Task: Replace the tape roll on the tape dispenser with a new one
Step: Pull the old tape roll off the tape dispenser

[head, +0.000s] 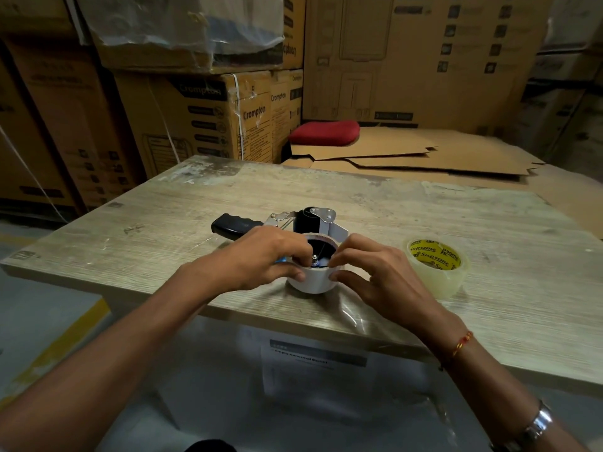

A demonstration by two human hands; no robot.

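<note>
Where stacked cartons (195,115) loom, worn table (456,203), dispenser (293,223), perhaps dusty.

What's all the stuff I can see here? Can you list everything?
Dispenser: one, black handle and metal frame, lying mid-table.
Old roll: one, white, nearly empty, on the dispenser, between both hands.
New roll: one, clear tape with yellow core, flat on the table, to the right.
Table: one, worn pale wood.
Cushion: one, red, on flat cardboard behind the table.
Cardboard sheets: several, brown, flattened, behind the table.
Boxes: many, brown, stacked along the back.
Label: one, white paper, below the table edge.
Left hand: grips the old roll.
Right hand: pinches the old roll's rim.
</note>
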